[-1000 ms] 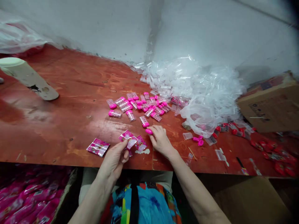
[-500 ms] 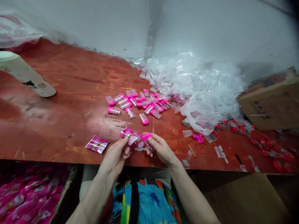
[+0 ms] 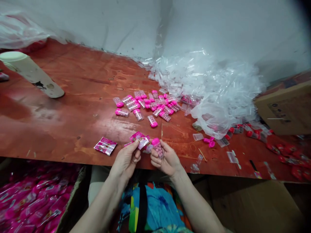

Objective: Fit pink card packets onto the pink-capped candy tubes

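My left hand pinches a pink printed plastic wrapper between thumb and fingers. In my right hand is a small clear candy container with a pink cap and pink balls inside, its cap tilted up. The two things are close together over the table's front edge; I cannot tell whether they touch. More pink printed wrappers lie in a stack left of my left hand. Beyond my hands, several similar filled candy containers are scattered in a loose group.
A heap of clear empty containers and plastic bag lies against the wall, beside a cardboard box. A white tumbler stands at left. Below the red table, a box holds many pink packets. Red-capped containers lie right.
My right hand has turned the candy container, so its clear side with the balls now faces me. My left hand keeps the wrapper. The whole view has shifted slightly.
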Motion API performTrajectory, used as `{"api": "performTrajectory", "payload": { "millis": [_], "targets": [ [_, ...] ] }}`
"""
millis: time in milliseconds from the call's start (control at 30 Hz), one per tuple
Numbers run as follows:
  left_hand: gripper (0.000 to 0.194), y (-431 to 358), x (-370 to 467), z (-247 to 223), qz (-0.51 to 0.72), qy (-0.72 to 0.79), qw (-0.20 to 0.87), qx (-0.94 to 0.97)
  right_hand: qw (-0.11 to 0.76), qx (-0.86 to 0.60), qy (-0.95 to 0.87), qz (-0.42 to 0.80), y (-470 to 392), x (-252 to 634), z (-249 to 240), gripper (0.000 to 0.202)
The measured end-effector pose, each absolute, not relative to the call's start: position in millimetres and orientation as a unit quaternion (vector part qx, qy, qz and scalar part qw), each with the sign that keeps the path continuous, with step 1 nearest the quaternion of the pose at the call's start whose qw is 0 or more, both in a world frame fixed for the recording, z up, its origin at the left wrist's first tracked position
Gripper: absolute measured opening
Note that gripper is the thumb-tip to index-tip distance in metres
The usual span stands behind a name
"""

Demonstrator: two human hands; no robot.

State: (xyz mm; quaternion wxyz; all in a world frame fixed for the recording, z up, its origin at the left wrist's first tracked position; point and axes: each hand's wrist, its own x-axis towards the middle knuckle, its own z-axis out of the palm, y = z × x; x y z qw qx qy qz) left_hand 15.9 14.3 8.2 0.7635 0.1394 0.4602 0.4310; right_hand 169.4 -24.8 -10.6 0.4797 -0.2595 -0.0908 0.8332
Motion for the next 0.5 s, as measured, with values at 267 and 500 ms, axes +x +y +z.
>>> {"api": "performTrajectory", "payload": {
  "millis": [267,500],
  "targets": [
    [0.031,8,21,5,0.418,0.445,0.776,0.158,0.54,-0.358,-0.115,0.753,-30,162,-8,0.029],
    [0.027,6,24,4,0.434,0.442,0.775,0.125,0.59,-0.392,-0.172,0.685,-29,154,0,0.027]
  ]
}}
